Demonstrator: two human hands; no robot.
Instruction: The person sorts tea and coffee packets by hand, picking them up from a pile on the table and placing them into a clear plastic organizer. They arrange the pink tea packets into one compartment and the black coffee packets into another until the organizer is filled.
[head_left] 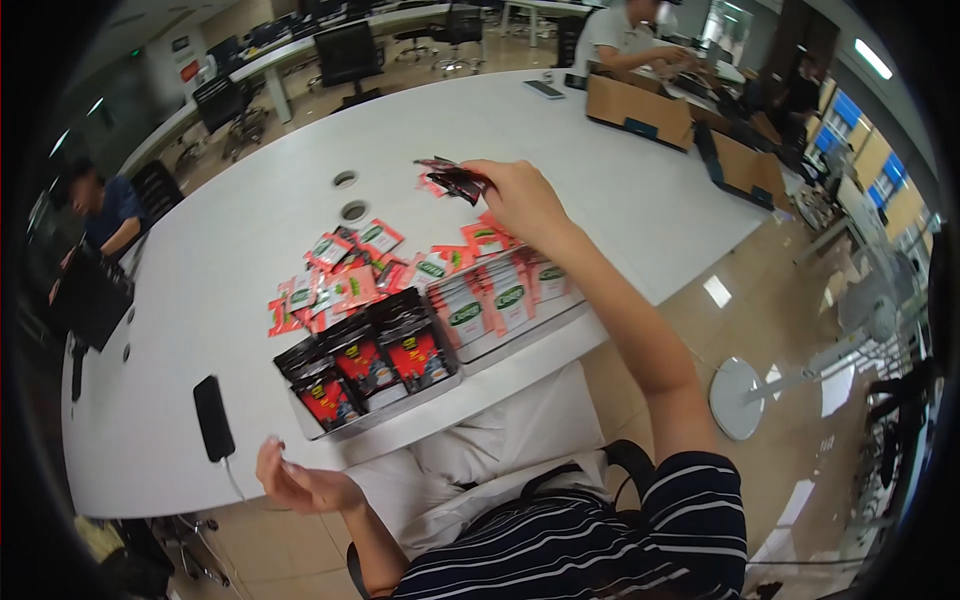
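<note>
Up over the far side of the pile, my right hand (522,200) is closed around a few dark sachets (458,181). A pink sachet shows just behind them. My left hand (305,484) hovers by the table's front edge, fingers loosely curled and apart, holding nothing. Nearest to it is a clear tray (372,417) with black-and-red pouches (368,364) standing in rows. Beside that, a second clear tray (522,336) holds upright pink-and-white sachets (512,300) with a green label. Behind both trays lies a loose heap of pink-and-white sachets (352,287), with some dark ones mixed in.
A black phone (213,418) with a white cable lies on the white table (200,300) at left. Toward the back are two cable holes (354,211), another phone (544,89) and open cardboard boxes (640,108). People sit at the left and far right. A white fan (738,398) stands right.
</note>
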